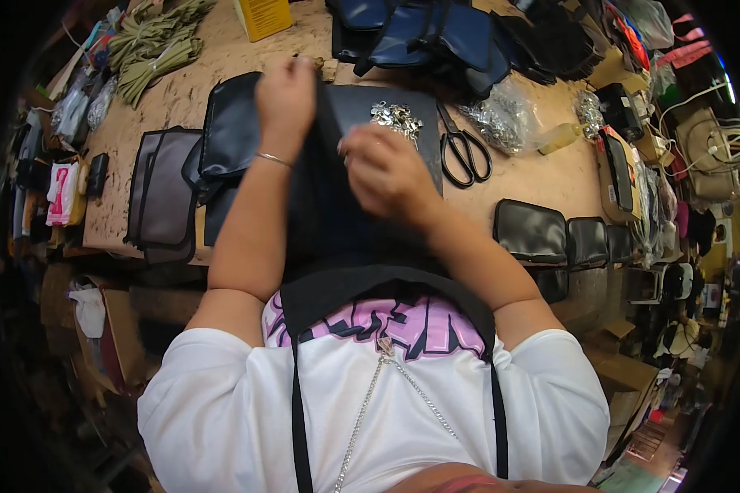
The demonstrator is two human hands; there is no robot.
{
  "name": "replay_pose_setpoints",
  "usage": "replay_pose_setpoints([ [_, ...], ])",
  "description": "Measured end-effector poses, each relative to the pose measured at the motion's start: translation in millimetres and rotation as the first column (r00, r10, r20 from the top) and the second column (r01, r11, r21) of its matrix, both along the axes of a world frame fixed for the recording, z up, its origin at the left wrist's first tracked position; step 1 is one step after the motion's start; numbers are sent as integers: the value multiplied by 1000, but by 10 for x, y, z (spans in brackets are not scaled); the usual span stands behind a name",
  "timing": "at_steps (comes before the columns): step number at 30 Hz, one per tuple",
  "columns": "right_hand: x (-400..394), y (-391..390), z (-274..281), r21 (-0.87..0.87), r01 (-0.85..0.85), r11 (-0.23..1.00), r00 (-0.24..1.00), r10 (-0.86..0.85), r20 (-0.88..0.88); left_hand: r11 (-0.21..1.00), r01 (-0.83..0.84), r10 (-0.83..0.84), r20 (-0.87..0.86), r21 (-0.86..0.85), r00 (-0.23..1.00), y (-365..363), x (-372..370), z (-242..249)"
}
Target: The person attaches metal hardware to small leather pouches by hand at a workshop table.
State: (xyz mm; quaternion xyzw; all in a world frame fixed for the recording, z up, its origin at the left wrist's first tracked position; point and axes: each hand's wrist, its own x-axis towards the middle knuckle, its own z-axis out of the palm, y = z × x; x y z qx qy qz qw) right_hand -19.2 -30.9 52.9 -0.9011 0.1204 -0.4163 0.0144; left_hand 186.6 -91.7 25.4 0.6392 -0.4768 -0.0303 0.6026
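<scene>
My left hand (286,103) is raised over the work surface with its fingers pinched on a dark strap (327,115), which hangs down blurred. My right hand (386,168) is just to the right and lower, fingers curled together; whatever is in them is too small or hidden to name. Beneath both hands lies a dark flat sheet (349,97), with a pile of small silver metal fittings (396,121) on it. A black zippered bag (230,123) rests by my left forearm. Black-handled scissors (464,156) lie to the right of the fittings.
Dark blue bags (436,37) are stacked at the back. Tan strap bundles (156,49) and a yellow box (263,18) are at the far left. Grey panels (164,189) lie left; black pouches (530,232) line the right front edge. A clear plastic bag (501,115) sits beyond the scissors.
</scene>
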Motion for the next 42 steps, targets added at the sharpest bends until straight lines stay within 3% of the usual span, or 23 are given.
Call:
replay_pose_setpoints([
  [2, 6, 208, -63, 230, -34, 973, 999, 30, 23, 995, 76, -50, -323, 70, 945, -108, 402, -47],
  [4, -37, 242, -45, 733, 7, 680, 989, -115, 98, 984, 131, -88, -306, 122, 948, -42, 482, 43],
  [6, -125, -5, -97, 814, -123, 567, 935, -209, 287, 972, 218, -179, -323, 89, 930, 89, 500, 154],
  [8, -287, -308, 186, 566, -134, 813, 863, -185, 470, 944, 327, -316, -363, -33, 876, 244, 469, 265],
  [9, -403, -442, 378, 459, -50, 887, 862, -194, 468, 946, 305, -273, -240, 110, 932, 292, 664, 194],
  [10, -475, -523, 556, 551, -161, 819, 802, -217, 556, 940, 236, -214, -111, 247, 970, 355, 844, 143],
  [11, -542, -552, 778, 641, -95, 762, 801, -323, 503, 918, 148, -170, 28, 369, 985, 433, 1012, 95],
  [14, -831, -919, 801, 519, 470, 714, 845, -534, -31, 822, -132, -154, 439, 554, 885, 751, 1441, -125],
  [16, -851, -946, 691, 321, 385, 865, 918, -324, -229, 752, -310, -92, 557, 582, 825, 969, 1419, -106],
  [17, -864, -901, 622, 485, 365, 795, 903, -175, -393, 703, -398, -67, 611, 590, 789, 1043, 1419, -111],
  [18, -801, -887, 586, 540, 480, 692, 801, -95, -591, 663, -387, -55, 557, 641, 828, 1072, 1437, -122],
  [20, -633, -852, 431, 560, 400, 726, 806, 12, -592, 577, -355, -17, 445, 736, 895, 1135, 1471, -146],
  [23, -229, -893, 111, 501, 175, 848, 862, 114, -494, 578, -292, -74, 404, 762, 912, 1099, 1505, -130],
  [25, 103, -956, -45, 367, 47, 929, 824, 171, -540, 587, -311, -70, 430, 748, 900, 1073, 1448, -88],
  [28, 483, -913, -324, 105, -29, 994, 787, 88, -610, 629, -331, -56, 467, 703, 883, 1012, 1417, -36],
  [30, 586, -893, -268, 94, -4, 996, 729, 67, -681, 670, -344, -40, 495, 658, 868, 1021, 1360, 41],
  [33, 550, -938, 75, 14, 27, 1000, 642, -6, -766, 837, -181, 46, 263, 517, 964, 1032, 1309, 152],
  [34, 481, -949, 265, -18, 33, 999, 612, -34, -790, 900, -9, -29, 79, 435, 996, 1027, 1375, 123],
  [36, 276, -890, 781, -61, 170, 984, 519, -142, -843, 943, 285, -236, -258, 170, 937, 1022, 1550, 34],
  [38, -170, -1038, 1028, -215, 113, 970, 764, -223, -606, 928, 370, -319, -415, 45, 852, 1173, 1284, 444],
  [40, -411, -928, 1638, -14, 460, 888, 662, -354, -661, 937, 329, -282, -301, 119, 911, 1239, 1136, 671],
  [41, -637, -1065, 1668, 161, 365, 917, 849, -257, -462, 943, 278, -258, -128, 181, 958, 1261, 1058, 757],
  [42, -666, -1058, 1668, 161, 372, 914, 846, -262, -465, 948, 217, -235, 52, 232, 971, 1280, 981, 838],
])
